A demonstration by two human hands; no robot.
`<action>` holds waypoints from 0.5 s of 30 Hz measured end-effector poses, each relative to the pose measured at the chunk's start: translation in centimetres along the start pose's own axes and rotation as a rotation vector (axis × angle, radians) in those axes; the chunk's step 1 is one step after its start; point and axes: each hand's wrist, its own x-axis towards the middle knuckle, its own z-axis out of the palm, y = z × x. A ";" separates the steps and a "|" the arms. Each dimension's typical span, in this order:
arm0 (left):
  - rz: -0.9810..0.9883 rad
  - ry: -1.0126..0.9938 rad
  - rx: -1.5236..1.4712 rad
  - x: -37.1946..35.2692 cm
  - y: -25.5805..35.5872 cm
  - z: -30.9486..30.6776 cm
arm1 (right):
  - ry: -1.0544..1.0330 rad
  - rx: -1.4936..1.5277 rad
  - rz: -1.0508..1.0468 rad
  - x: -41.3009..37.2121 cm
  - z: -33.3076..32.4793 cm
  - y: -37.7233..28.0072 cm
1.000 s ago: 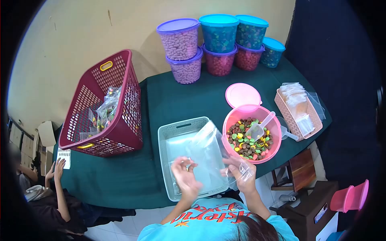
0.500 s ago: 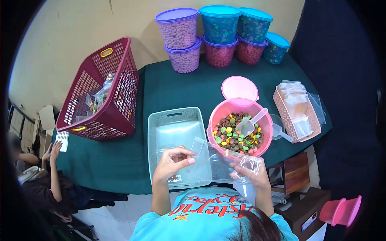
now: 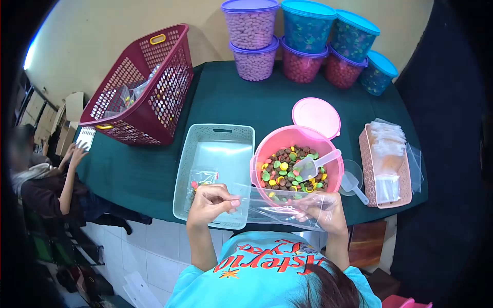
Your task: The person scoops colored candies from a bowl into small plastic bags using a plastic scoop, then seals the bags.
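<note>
A clear plastic bag stretches between my two hands above the table's front edge. My left hand pinches one end of it, over the pale green tray. Closed round the other end is my right hand, just in front of the pink tub. That tub holds brown, green, yellow and pink button-shaped candies, with a clear scoop resting on them. A filled clear packet lies in the tray, partly hidden behind my left hand.
A maroon laundry basket with filled packets stands at left. A pink basket of clear bags, a second scoop and a pink lid lie right. Stacked lidded tubs line the back. Another person's hands are far left.
The camera view has shifted, so the table's contents sit differently. The bag is now drawn flatter and lower between my hands, and more of the packet in the tray shows.
</note>
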 end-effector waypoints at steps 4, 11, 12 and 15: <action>0.046 0.134 -0.004 -0.9 -1.1 0.5 | -0.034 0.010 0.078 1.3 -0.2 -1.3; 0.543 0.340 0.458 -0.5 0.3 2.0 | -0.029 0.046 0.097 1.7 0.3 -0.7; 0.547 0.287 0.669 -0.9 0.6 1.9 | -0.030 0.057 0.107 1.7 0.5 -0.6; 0.590 0.012 0.986 -0.8 2.3 3.8 | -0.041 0.060 0.089 1.4 1.6 -0.8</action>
